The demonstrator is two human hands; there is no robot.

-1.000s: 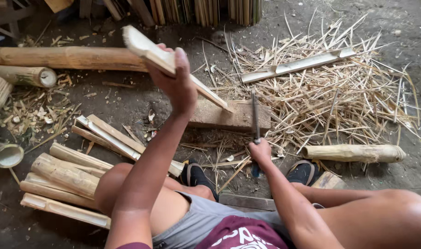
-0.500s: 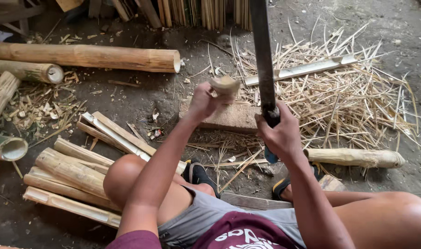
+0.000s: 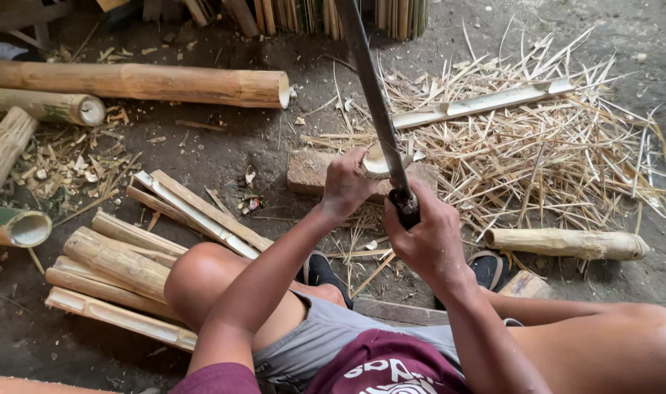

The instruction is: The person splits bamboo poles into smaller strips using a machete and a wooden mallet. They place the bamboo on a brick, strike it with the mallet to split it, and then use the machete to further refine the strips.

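Bamboo piece was held upright in the left hand, its pale cut end facing up, over a wooden block that lay on the dirt floor. The left fingers were wrapped around the piece. A long knife was gripped in the right hand, the fingers closed tight on the dark handle. The blade was angled up and away, and its lower part was seen against the top of the bamboo piece; contact could not be confirmed. Split bamboo strips and short bamboo sections were stacked beside the left knee. Two long poles lay farther off. A heap of thin shavings was spread to the right, with a short bamboo log at its near edge.
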